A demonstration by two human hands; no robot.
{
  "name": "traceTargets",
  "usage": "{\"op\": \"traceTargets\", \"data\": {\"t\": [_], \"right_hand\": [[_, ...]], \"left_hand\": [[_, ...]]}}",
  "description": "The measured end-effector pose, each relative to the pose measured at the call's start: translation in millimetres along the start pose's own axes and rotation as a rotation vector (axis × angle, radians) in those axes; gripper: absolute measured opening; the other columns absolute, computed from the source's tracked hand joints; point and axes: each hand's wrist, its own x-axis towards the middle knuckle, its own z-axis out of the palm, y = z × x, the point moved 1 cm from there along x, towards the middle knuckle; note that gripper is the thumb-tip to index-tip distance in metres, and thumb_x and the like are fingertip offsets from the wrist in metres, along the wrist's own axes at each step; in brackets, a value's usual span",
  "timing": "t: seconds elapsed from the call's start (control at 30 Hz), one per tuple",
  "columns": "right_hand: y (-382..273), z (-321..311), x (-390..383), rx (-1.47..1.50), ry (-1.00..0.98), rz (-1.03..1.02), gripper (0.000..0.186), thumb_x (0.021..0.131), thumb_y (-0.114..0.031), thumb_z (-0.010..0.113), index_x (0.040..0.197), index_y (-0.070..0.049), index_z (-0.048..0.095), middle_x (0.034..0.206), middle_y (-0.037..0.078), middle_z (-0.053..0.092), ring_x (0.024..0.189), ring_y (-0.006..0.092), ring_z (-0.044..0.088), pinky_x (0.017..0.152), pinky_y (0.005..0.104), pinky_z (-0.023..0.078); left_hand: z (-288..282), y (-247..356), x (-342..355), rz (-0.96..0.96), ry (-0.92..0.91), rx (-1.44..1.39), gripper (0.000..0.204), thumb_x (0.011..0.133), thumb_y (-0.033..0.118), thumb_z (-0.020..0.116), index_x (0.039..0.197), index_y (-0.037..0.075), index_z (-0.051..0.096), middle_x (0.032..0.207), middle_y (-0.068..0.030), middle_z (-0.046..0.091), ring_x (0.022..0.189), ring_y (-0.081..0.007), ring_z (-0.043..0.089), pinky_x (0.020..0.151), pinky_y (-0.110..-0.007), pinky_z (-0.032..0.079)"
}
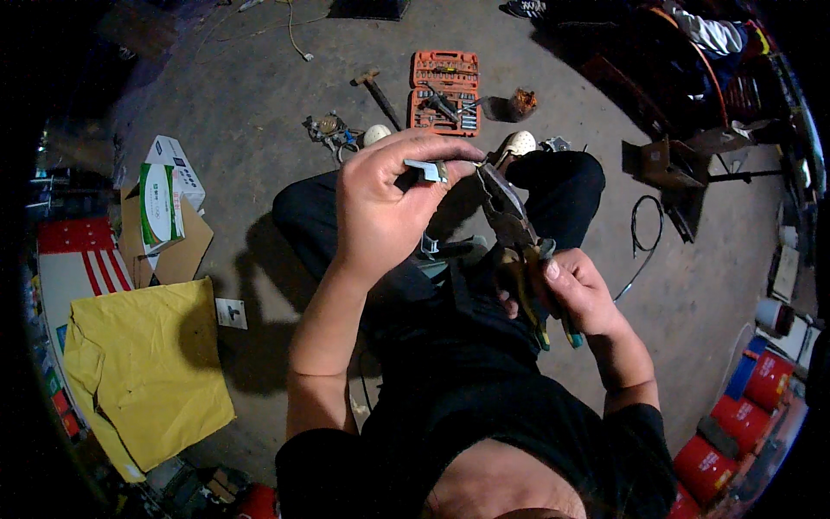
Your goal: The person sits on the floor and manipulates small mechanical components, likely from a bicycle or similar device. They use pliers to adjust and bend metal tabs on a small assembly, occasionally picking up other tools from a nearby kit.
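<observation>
My left hand [380, 203] is raised in front of me, its fingers closed on a small silvery metal piece [426, 171]. Thumb and forefinger meet at the piece's right end, beside the jaw tips of a pair of pliers [504, 208]. My right hand [581, 290] grips these pliers by their yellow-and-green handles, jaws slanting up toward the left hand. Whether the jaws bite on the metal piece or only touch it, I cannot tell. Part of the piece is hidden behind my left fingers.
On the floor ahead lie an orange socket set case [445, 93], a hammer [377, 97] and several metal parts [328, 128]. A yellow sheet [156, 368] and cardboard boxes [164, 208] are at left. A black cable [641, 246] and red drums [739, 424] are at right.
</observation>
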Motion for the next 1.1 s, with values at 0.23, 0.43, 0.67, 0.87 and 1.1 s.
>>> {"op": "traceTargets", "data": {"t": [0.23,0.43,0.67,0.87,1.1], "right_hand": [[25,-1,2,-0.193,0.145,-0.076,0.048,0.094,-0.035,0.050,0.063,0.002,0.053,0.060,0.005,0.052,0.053,0.0113,0.045,0.048,0.0292,0.036],[32,3,8,-0.459,0.277,-0.315,0.039,0.087,-0.022,0.057,0.060,0.004,0.048,0.057,0.012,0.046,0.052,0.0198,0.046,0.049,0.0328,0.036],[46,-4,13,-0.585,0.449,-0.354,0.031,0.086,-0.018,0.059,0.066,0.005,0.052,0.060,0.014,0.048,0.051,0.0255,0.047,0.051,0.0339,0.039],[65,-18,20,-0.684,0.572,-0.280,0.024,0.083,-0.016,0.062,0.070,0.004,0.056,0.064,0.017,0.052,0.053,0.0307,0.050,0.052,0.0351,0.041],[70,-11,12,-0.650,0.578,-0.365,0.018,0.081,-0.012,0.061,0.077,0.005,0.059,0.069,0.017,0.055,0.057,0.0302,0.054,0.054,0.0337,0.043]], "left_hand": [[6,-1,-6,-0.179,0.026,-0.069,0.009,0.079,0.001,0.068,0.088,0.000,0.069,0.081,-0.0027,0.065,0.062,-0.0050,0.055,0.050,-0.017,0.042],[19,2,-13,-0.209,0.142,-0.079,0.009,0.079,0.002,0.069,0.088,0.000,0.069,0.080,-0.0017,0.064,0.059,-0.0035,0.054,0.047,-0.017,0.041],[47,-9,-14,0.116,0.249,0.265,0.020,0.071,-0.008,0.065,0.089,0.000,0.066,0.081,-0.0109,0.067,0.071,-0.0217,0.064,0.065,-0.030,0.050],[71,-29,-10,0.045,0.287,0.383,0.021,0.070,-0.004,0.062,0.089,0.003,0.067,0.081,-0.0138,0.066,0.074,-0.0297,0.064,0.067,-0.034,0.050],[14,-74,12,-0.529,0.362,-0.283,0.020,0.080,0.011,0.071,0.093,-0.003,0.066,0.077,-0.0094,0.068,0.055,-0.0068,0.054,0.049,-0.020,0.042]]}}
